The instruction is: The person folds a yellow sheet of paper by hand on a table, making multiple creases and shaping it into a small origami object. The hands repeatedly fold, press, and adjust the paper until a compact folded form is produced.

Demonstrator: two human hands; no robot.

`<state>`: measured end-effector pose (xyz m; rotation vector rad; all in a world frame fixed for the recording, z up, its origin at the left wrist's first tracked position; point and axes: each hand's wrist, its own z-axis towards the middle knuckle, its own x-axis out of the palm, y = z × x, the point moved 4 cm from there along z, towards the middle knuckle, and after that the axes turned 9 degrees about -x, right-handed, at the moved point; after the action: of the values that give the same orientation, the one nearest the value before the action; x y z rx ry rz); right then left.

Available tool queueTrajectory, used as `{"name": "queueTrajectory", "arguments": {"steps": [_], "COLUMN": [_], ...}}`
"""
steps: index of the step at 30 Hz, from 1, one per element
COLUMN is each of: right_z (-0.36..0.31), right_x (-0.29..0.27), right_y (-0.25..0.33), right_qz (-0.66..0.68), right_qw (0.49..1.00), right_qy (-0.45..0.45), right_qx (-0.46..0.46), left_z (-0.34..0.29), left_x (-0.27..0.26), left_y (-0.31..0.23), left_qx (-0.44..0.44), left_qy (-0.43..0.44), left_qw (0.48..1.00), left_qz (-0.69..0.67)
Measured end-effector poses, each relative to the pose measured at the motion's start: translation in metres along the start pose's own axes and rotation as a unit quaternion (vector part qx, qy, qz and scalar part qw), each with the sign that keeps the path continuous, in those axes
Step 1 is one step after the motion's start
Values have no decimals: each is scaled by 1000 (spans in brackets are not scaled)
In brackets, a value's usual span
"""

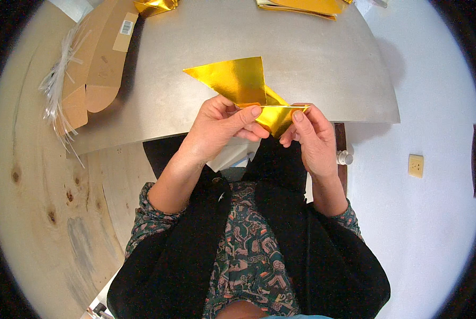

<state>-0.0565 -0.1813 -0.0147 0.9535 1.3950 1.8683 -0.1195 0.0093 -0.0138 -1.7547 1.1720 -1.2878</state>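
Between my two hands is a sheet of shiny gold foil paper (232, 80), partly folded. One wide pointed flap of it stands up and to the left, beyond my fingers. My left hand (224, 123) pinches the paper near its middle, thumb on top along a fold. With thumb and fingers, my right hand (313, 130) grips the right end of the folded strip. Below the fold a smaller gold point hangs down between the hands. The paper is held in the air at the table's near edge. Some fingertips are hidden behind it.
The grey table (323, 69) curves across the front. On its left stands an open cardboard box (102, 64), with a bundle of clear plastic strips (57, 87) over its side. A gold folded piece (155, 6) and a stack of gold paper (301, 6) lie at the far edge.
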Motion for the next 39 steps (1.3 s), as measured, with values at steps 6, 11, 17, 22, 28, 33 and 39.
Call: {"name": "queueTrajectory", "arguments": {"steps": [6,11,17,22,28,33,39], "right_z": [-1,-1,0,4,4,1,0], "right_x": [-5,-7,-7,-5,-7,-11,-15], "right_y": [-2,-1,0,0,-2,-4,-4], "right_qz": [-9,-20,-35,-34,-6,12,5], "right_qw": [1000,1000,999,999,999,998,999], "right_qy": [-12,-17,-16,-21,-43,-52,-42], "right_qx": [3,7,14,20,21,34,28], "left_z": [1,3,4,6,5,4,3], "left_x": [4,7,5,3,5,10,14], "left_y": [-1,-1,0,0,-2,-3,-3], "left_qx": [-29,-32,-28,-24,-36,-35,-30], "left_qy": [-1,6,29,22,28,35,28], "left_qw": [1000,999,999,999,998,998,998], "left_qz": [12,13,35,19,47,36,36]}}
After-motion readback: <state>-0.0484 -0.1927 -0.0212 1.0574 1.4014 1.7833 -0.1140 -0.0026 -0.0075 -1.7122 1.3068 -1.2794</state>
